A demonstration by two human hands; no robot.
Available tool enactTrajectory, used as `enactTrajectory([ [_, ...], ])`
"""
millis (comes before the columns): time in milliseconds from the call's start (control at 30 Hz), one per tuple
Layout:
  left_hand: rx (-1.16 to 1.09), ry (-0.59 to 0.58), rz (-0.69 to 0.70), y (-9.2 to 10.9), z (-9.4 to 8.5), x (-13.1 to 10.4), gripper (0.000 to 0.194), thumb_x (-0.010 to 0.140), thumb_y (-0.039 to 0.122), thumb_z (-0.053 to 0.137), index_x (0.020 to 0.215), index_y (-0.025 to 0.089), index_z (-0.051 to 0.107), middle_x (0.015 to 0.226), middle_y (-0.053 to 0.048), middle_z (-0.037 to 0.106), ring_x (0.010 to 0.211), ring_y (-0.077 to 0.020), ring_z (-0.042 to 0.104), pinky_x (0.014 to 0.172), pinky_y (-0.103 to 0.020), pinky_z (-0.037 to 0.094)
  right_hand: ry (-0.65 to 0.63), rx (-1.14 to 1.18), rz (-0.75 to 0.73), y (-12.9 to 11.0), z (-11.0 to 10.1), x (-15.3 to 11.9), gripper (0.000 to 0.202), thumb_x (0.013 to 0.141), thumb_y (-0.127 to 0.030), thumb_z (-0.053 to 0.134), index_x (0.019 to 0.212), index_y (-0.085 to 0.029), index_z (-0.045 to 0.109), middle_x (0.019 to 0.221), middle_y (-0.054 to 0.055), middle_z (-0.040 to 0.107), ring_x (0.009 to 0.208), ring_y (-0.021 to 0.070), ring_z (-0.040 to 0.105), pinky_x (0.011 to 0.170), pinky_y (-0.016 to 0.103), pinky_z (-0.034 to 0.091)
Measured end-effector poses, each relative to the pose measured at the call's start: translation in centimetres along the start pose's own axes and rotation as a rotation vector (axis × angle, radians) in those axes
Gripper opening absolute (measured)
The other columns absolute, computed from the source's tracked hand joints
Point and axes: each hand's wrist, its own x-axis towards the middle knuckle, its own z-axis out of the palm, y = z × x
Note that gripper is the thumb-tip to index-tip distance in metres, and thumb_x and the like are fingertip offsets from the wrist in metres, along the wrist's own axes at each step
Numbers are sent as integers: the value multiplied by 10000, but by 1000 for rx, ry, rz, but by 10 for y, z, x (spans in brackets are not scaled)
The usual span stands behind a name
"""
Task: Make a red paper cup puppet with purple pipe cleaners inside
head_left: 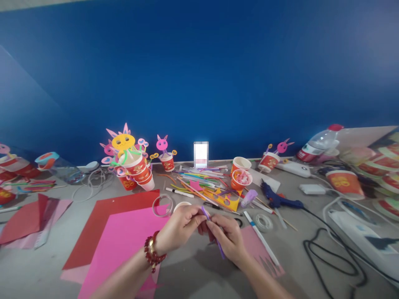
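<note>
A thin purple stick, which looks like a pipe cleaner point(221, 250), is held between my two hands above the table. My left hand point(182, 226), with a red bead bracelet point(152, 251) at the wrist, pinches it near its upper end. Just beside it, the fingers of my right hand point(227, 236) are closed on the same pipe cleaner lower down, and its tail sticks out below them. Part of the stem is hidden behind the fingers. Behind my left hand a white round rim point(182, 205) shows in part.
Pink point(124, 241) and red sheets point(89, 224) lie at left. Coloured sticks point(199, 178) and an orange-yellow cut sheet point(222, 199) are ahead. Decorated paper cups point(137, 166) stand at the back. A blue glue gun point(277, 197) and its black cable point(330, 265) lie at right, near a plastic bottle point(321, 143).
</note>
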Motion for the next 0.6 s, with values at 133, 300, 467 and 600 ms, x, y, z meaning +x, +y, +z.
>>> enactTrajectory([
  [133,-3,3,0,-1,2,0,290,1011,292,456,810,185,636,708,-22,678,671,-152,653,667,-242,474,10,-3,26,2,0,-1,450,1017,-359,479,604,-198,553,531,-19,569,467,106,517,493,217,375],
  [300,169,74,29,-3,8,-2,276,1014,244,427,805,194,601,706,-3,666,689,-146,611,709,-254,431,22,-25,33,7,0,-2,436,1016,-326,485,607,-194,557,546,-21,572,493,100,527,525,207,382],
  [467,227,116,39,-6,11,-4,220,981,208,435,810,198,572,706,3,642,698,-152,576,684,-252,401,6,8,25,7,1,-2,446,1019,-322,478,600,-194,558,553,-23,573,496,96,516,527,207,373],
  [600,274,163,59,-10,12,-3,183,924,185,477,761,203,558,664,8,617,659,-154,555,641,-250,379,-26,30,26,6,1,-3,486,1024,-344,465,571,-192,550,533,-22,563,491,98,507,535,216,372],
])
